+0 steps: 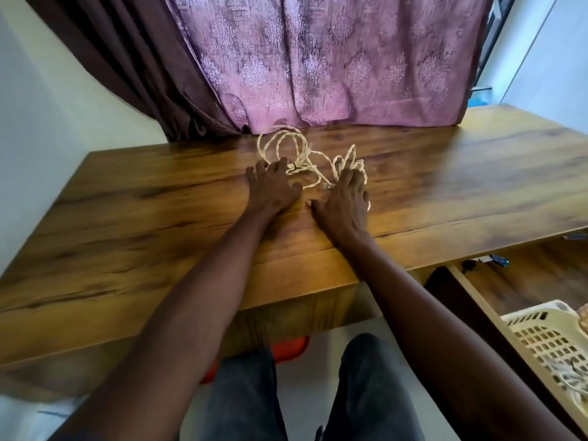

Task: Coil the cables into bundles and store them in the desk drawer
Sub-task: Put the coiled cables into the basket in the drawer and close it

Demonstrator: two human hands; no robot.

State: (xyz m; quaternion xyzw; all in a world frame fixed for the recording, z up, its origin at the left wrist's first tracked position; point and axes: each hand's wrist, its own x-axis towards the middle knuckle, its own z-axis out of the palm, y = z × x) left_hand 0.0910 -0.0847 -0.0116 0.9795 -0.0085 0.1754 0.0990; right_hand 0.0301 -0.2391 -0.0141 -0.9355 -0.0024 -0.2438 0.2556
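The cable [297,154], a cream twisted cord, lay loose and tangled on the desk [127,198], near its far edge where the purple curtain [318,58] hung down to the wood. It was not bundled: 1 set of wide loops lay toward the curtain, and a smaller clump lay just beside it on the right, with strands crossing between the 2.

You had both hands palm-down on the desk top, just beside each other, arms stretched forward over the near edge. Your left hand [272,189] lay flat with its fingers spread, the fingertips touching the near side of the wide loops where a small dark tie or clip sat on the cord; it pressed on the cord but was not closed around it. Your right hand [345,202] was likewise spread open, its fingers laid over the smaller clump, with strands showing past the fingertips and along the outer side of the hand. I cannot tell whether any strand was pinched under those fingers.

Below the desk's right near corner the drawer [521,281] stood pulled open, with small blue things at its back. In front of it a cream lattice basket [547,342] held some pale cord. Your dark trousers [366,393] showed beneath the near edge, with something red-orange [288,350] on the floor under the desk.
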